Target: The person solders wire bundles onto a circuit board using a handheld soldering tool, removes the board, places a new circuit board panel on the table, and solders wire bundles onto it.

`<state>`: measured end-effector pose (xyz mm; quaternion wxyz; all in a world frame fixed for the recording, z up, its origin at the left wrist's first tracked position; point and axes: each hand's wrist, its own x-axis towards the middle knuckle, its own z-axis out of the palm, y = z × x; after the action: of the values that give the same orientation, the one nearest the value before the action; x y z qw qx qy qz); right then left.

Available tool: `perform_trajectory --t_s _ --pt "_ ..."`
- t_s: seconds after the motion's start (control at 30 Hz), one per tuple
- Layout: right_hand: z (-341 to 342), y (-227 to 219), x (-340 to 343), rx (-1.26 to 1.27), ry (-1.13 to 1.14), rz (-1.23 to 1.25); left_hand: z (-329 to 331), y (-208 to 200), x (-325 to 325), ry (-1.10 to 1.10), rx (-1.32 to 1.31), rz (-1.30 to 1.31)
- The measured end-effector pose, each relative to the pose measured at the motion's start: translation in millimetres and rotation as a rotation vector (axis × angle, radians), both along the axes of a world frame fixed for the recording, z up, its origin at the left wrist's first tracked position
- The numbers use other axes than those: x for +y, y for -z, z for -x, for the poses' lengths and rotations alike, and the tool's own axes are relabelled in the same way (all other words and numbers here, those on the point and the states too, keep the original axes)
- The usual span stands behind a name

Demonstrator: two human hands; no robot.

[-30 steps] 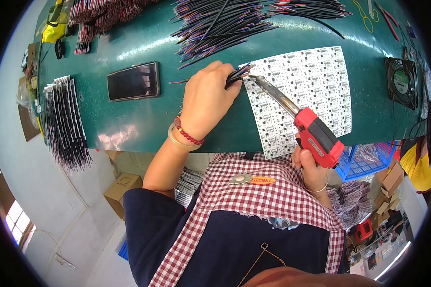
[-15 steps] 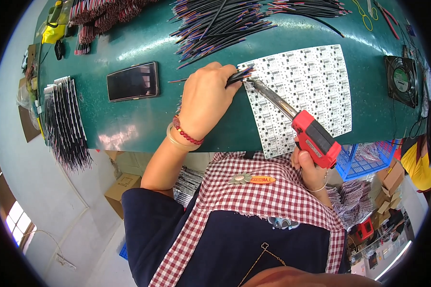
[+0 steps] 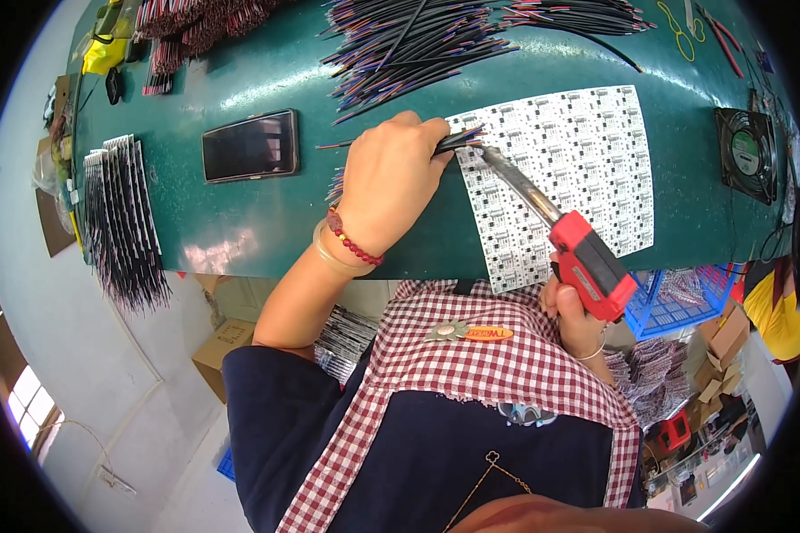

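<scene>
My left hand [image 3: 391, 178] is closed around a small bunch of black cables [image 3: 458, 142], whose coloured wire ends point right over the left edge of a white circuit board panel [image 3: 587, 169]. The panel lies flat, printed with rows of repeating black patterns. In my right hand [image 3: 573, 322], low at the table's front edge, is a red and black soldering gun [image 3: 591, 266]. Its metal barrel slants up and left across the panel, and the tip ends close to the wire ends. Whether the tip touches them I cannot tell. More cable ends poke out beneath my left wrist.
Heaps of black cables [image 3: 409, 53] lie at the back of the green table [image 3: 240, 213]. A phone [image 3: 251, 147] and board strips with wires [image 3: 120, 213] are on the left. On the right stand a fan [image 3: 745, 153] and, farther back, red-handled pliers [image 3: 724, 44]. A blue crate [image 3: 676, 302] sits below.
The soldering gun's tip has shifted slightly right. My left hand and the wire ends have also moved a little right, with the cables still held.
</scene>
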<state>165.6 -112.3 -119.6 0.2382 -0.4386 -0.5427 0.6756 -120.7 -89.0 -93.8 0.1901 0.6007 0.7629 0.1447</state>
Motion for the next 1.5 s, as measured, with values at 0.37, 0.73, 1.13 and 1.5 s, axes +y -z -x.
perform_trajectory --t_s 0.37,0.73,1.13,1.5 --pt "-5.9 -8.6 2.1 0.132 0.116 0.106 5.4 0.2 -3.2 0.057 -0.009 -0.036" --pt "-12.2 -13.6 5.2 0.166 0.162 0.108 7.8 -41.2 -21.8 -0.194 -0.378 -0.280" --pt "-17.2 -2.2 -0.8 0.158 0.065 0.167 -6.8 10.2 -21.7 -0.107 -0.337 -0.097" --pt "-15.9 6.9 0.8 0.042 -0.046 0.098 -10.2 7.3 -15.5 -0.109 -0.197 -0.051"
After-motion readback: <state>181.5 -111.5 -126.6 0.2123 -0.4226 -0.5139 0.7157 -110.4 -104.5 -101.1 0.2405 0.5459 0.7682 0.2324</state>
